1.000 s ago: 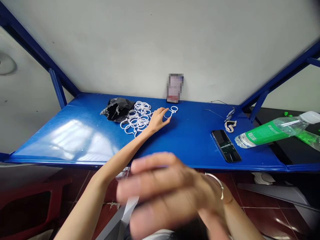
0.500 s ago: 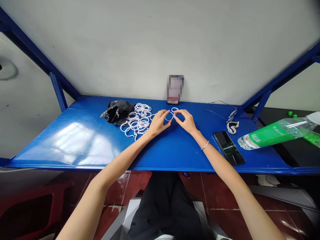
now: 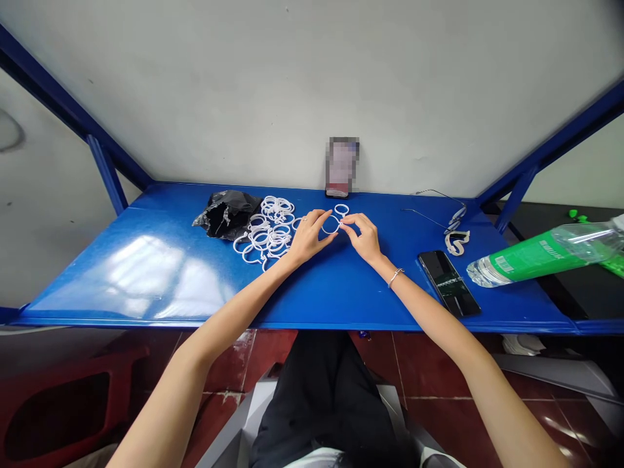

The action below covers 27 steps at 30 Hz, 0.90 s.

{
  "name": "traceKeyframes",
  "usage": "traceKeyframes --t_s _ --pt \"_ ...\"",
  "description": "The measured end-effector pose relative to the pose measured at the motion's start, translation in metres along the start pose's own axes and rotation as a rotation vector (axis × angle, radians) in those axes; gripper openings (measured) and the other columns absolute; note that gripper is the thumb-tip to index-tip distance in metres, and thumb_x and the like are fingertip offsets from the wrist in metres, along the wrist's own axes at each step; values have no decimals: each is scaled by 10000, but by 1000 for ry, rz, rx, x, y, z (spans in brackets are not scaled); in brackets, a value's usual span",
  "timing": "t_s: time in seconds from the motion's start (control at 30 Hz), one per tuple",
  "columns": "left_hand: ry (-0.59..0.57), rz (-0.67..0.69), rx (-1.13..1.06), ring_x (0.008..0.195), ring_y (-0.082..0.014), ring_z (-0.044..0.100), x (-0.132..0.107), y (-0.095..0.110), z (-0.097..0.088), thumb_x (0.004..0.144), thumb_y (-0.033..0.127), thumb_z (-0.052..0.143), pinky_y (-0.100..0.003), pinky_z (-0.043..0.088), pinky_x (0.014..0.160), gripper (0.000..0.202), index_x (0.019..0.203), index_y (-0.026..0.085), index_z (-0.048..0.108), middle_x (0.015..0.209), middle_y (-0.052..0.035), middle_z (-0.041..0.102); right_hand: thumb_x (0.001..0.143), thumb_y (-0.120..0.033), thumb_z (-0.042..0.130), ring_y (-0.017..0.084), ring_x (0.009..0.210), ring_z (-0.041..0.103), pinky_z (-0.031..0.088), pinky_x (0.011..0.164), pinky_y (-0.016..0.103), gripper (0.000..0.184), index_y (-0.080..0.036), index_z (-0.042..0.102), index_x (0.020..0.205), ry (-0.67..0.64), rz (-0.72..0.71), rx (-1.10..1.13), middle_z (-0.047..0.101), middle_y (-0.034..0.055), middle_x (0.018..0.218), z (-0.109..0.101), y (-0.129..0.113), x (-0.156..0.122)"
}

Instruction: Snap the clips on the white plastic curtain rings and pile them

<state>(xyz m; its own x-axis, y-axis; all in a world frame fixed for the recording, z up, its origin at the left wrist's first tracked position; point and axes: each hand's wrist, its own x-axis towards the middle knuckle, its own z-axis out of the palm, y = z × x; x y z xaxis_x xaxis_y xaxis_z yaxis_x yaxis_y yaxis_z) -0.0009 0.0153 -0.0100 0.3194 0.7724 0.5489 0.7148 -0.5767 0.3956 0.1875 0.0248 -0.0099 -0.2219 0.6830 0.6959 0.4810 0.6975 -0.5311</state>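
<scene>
A thin white ring (image 3: 330,225) is held just over the blue tabletop, between my two hands. My left hand (image 3: 310,238) curls its fingers and thumb around the ring's left side. With thumb and forefinger, my right hand (image 3: 364,238) pinches the ring's right side, where a small joint or clasp shows. Another white ring (image 3: 342,209) lies flat just beyond them. To the left of my left hand is a loose heap of white rings (image 3: 268,238), several of them overlapping. Part of that heap is hidden behind my left hand.
Behind the heap lies a crumpled black plastic bag (image 3: 227,214), its mouth open. A phone (image 3: 342,168) leans on the wall. At right are eyeglasses (image 3: 455,218), a white curved piece (image 3: 457,243), a dark phone (image 3: 449,283) and a bottle with a green label (image 3: 531,259).
The view has shifted slightly. Both hands stay at the same ring, with only a small change in the right fingers' pinch. Nothing has been let go.
</scene>
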Motion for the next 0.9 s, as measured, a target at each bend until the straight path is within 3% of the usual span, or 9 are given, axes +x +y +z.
traceKeyframes --t_s 0.3,0.9 --pt "44 42 -7 1040 -224 606 -2 0 0 885 337 644 -368 497 909 404 1258 197 582 1112 -106 623 949 -386 586 226 881 673 541 809 389 188 -242 619 834 41 22 51 726 48 882 0 -5 -6" --pt "111 63 -126 833 -169 594 -3 7 -8 880 421 639 -306 516 746 397 1225 226 615 935 -53 602 941 -368 602 224 862 676 549 804 397 174 -244 626 821 133 34 76 725 47 862 -2 -19 -10"
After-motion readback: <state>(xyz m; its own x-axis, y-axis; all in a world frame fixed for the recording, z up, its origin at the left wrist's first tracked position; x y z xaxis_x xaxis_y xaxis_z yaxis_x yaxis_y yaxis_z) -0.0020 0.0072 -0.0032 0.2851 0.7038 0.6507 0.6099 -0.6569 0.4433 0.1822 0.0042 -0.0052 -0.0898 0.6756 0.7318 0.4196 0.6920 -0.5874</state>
